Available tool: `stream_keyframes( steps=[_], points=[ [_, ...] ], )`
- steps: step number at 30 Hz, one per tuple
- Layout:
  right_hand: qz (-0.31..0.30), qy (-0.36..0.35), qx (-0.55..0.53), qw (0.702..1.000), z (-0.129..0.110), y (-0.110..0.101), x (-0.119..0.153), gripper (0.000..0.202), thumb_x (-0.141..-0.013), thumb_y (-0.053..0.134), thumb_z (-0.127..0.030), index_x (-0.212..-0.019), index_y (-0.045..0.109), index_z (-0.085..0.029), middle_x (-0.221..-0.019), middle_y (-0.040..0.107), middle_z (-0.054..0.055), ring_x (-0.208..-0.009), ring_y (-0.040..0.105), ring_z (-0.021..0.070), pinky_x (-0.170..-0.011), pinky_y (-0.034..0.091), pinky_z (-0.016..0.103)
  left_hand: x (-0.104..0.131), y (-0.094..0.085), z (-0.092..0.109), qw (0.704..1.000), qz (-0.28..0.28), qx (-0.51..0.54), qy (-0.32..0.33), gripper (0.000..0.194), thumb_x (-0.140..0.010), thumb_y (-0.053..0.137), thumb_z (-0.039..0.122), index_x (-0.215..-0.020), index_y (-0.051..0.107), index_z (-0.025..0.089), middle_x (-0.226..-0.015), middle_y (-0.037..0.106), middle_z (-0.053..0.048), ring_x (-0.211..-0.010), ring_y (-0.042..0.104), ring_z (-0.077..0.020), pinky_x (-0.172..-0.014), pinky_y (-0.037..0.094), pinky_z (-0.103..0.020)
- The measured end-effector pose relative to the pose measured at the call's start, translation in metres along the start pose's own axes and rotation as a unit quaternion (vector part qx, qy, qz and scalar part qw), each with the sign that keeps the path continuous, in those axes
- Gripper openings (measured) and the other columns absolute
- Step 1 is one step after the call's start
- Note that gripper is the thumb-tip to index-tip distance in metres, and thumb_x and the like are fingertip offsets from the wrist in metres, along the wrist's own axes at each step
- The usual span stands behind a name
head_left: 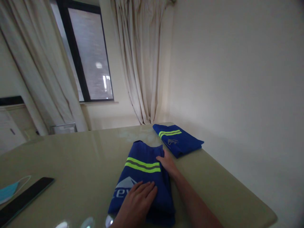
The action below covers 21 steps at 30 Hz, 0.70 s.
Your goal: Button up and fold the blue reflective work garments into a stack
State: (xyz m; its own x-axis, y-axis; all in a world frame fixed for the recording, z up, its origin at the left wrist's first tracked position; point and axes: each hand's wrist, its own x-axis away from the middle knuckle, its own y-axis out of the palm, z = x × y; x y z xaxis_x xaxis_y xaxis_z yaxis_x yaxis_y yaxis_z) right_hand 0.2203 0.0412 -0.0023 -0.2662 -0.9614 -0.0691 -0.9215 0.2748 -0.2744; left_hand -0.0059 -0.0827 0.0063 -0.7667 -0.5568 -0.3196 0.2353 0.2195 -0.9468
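In front of me on the table lies a folded blue work garment (142,150), with two bright yellow-green bands, a grey stripe between them, and pale lettering partly covered by my hand. My left hand (140,201) rests flat on its lower part, fingers stretched out. At its upper right edge, my right hand (166,163) grips the fabric, thumb on top and the other fingers mostly hidden behind the fold. Beyond it to the right, apart from both hands, is a second folded blue garment (187,141) with similar bands and a grey print.
The glossy table (78,164) meets a pale wall (237,79) on the right. At the left lie a black phone-like flat object (26,199) and a blue face mask (8,191). Behind the table are curtains (142,63) and a dark-framed window (91,53).
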Motion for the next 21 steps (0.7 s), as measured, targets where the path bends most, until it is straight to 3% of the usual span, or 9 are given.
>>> stream_keyframes(
  steps=[3, 6, 9, 12, 15, 17, 19, 21],
  points=[
    [0.019, 0.038, -0.033, 0.999, 0.0, -0.003, -0.003, 0.042, -0.065, 0.073, -0.027, -0.105, 0.062, -0.02, -0.103, 0.074, 0.007, -0.102, 0.069, 0.0304, -0.095, 0.052, 0.044, -0.002, 0.02, 0.02, 0.995, 0.073, 0.016, 0.062, 0.073, -0.089, 0.046, 0.004, -0.156, 0.037, 0.03, -0.145, 0.062, 0.0, -0.126, 0.064, -0.0159, -0.108, 0.051, -0.027],
    [0.037, 0.024, -0.035, 0.998, -0.001, -0.005, -0.003, 0.054, -0.06, 0.08, -0.028, -0.109, 0.059, -0.02, -0.108, 0.072, 0.009, -0.105, 0.068, 0.0301, -0.096, 0.052, 0.042, 0.003, 0.028, 0.025, 0.993, 0.067, 0.023, 0.091, 0.067, -0.098, 0.051, 0.02, -0.16, 0.028, 0.033, -0.143, 0.062, 0.0, -0.126, 0.065, -0.0174, -0.107, 0.053, -0.027],
    [0.034, -0.032, -0.005, 0.999, -0.001, -0.011, -0.003, 0.051, -0.065, 0.079, -0.028, -0.11, 0.058, -0.021, -0.111, 0.071, 0.008, -0.106, 0.067, 0.0287, -0.098, 0.05, 0.042, 0.008, 0.017, 0.015, 0.997, 0.048, 0.027, 0.059, 0.066, -0.098, 0.056, 0.044, -0.159, 0.031, 0.034, -0.141, 0.064, 0.0, -0.118, 0.07, -0.0209, -0.098, 0.059, -0.028],
    [0.022, -0.07, 0.061, 0.995, -0.002, -0.021, -0.002, 0.045, -0.07, 0.077, -0.027, -0.111, 0.058, -0.024, -0.11, 0.072, 0.006, -0.106, 0.068, 0.0291, -0.098, 0.05, 0.043, 0.014, 0.005, -0.001, 0.997, 0.075, 0.001, -0.021, 0.066, -0.099, 0.053, 0.049, -0.159, 0.03, 0.033, -0.146, 0.061, -0.002, -0.123, 0.067, -0.0227, -0.102, 0.058, -0.033],
    [0.054, -0.075, 0.166, 0.982, -0.012, -0.031, 0.002, 0.052, -0.071, 0.076, -0.02, -0.119, 0.058, -0.025, -0.118, 0.069, 0.009, -0.113, 0.064, 0.0327, -0.101, 0.047, 0.046, 0.02, 0.011, -0.011, 0.993, 0.094, -0.042, -0.061, 0.073, -0.098, 0.052, 0.052, -0.161, 0.024, 0.03, -0.156, 0.049, -0.006, -0.138, 0.054, -0.0263, -0.113, 0.048, -0.039],
    [0.086, -0.126, 0.205, 0.967, -0.025, -0.032, 0.009, 0.056, -0.076, 0.071, -0.019, -0.13, 0.057, -0.022, -0.13, 0.063, 0.013, -0.123, 0.058, 0.0342, -0.108, 0.042, 0.049, 0.022, 0.023, -0.01, 0.991, 0.102, -0.058, -0.068, 0.076, -0.098, 0.051, 0.054, -0.162, 0.021, 0.027, -0.158, 0.046, -0.009, -0.141, 0.051, -0.0272, -0.116, 0.043, -0.039],
    [0.056, -0.208, 0.208, 0.954, -0.039, -0.028, 0.02, 0.055, -0.085, 0.066, -0.026, -0.139, 0.055, -0.022, -0.139, 0.059, 0.013, -0.13, 0.053, 0.0326, -0.114, 0.037, 0.048, 0.022, 0.034, -0.007, 0.99, 0.098, -0.061, -0.081, 0.076, -0.099, 0.05, 0.053, -0.163, 0.019, 0.026, -0.16, 0.043, -0.01, -0.143, 0.048, -0.0276, -0.118, 0.039, -0.04],
    [-0.05, -0.271, 0.205, 0.939, -0.047, -0.02, 0.034, 0.052, -0.094, 0.06, -0.036, -0.145, 0.054, -0.026, -0.146, 0.056, 0.009, -0.137, 0.049, 0.0296, -0.118, 0.033, 0.045, 0.02, 0.04, -0.004, 0.99, 0.087, -0.061, -0.09, 0.074, -0.1, 0.048, 0.052, -0.163, 0.019, 0.025, -0.161, 0.041, -0.011, -0.144, 0.046, -0.0285, -0.119, 0.038, -0.042]
  ],
)
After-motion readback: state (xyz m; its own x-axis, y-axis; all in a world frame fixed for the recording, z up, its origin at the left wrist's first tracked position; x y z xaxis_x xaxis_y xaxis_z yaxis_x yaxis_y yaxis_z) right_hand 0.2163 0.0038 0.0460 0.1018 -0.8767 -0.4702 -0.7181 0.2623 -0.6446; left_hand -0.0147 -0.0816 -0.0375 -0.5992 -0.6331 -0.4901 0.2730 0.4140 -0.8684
